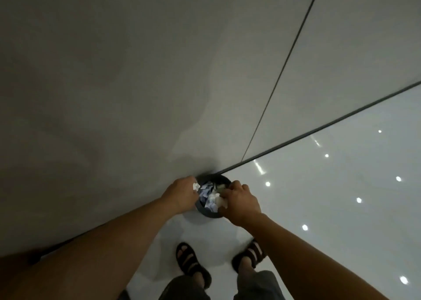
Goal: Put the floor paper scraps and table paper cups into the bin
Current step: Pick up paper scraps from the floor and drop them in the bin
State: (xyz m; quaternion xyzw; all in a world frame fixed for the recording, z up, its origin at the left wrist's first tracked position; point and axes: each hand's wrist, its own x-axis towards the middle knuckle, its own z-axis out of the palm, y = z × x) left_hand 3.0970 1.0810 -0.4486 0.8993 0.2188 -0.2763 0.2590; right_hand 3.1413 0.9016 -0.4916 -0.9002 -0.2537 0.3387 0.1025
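Both my hands are over the bin (207, 214), a small dark round one just below the centre of the frame, standing on the floor (319, 208) right against the foot of the wall (114, 71). My left hand (181, 193) is at the bin's left rim, fingers curled, pinching a white scrap (196, 186) at its tips above the opening. My right hand (239, 202) comes in from the right side, knuckles up, fingers closed round a crumpled wad of paper (222, 201) that hangs just over the bin's lower right edge. Inside the bin lie more paper scraps (206, 194), white and pale blue, heaped close to the rim; a greenish piece shows at the far side, but I cannot tell what it is.

At the bottom of the frame my feet stand apart in dark sandals (190, 261), toes pointing toward the bin, with the hems of my grey shorts (257, 283) below them. The glossy pale floor fills the lower right and shows a scatter of bright light spots. A dark skirting strip (319, 128) runs diagonally from the bin to the right edge, and a thin dark seam (284, 71) climbs the grey wall toward the upper right.
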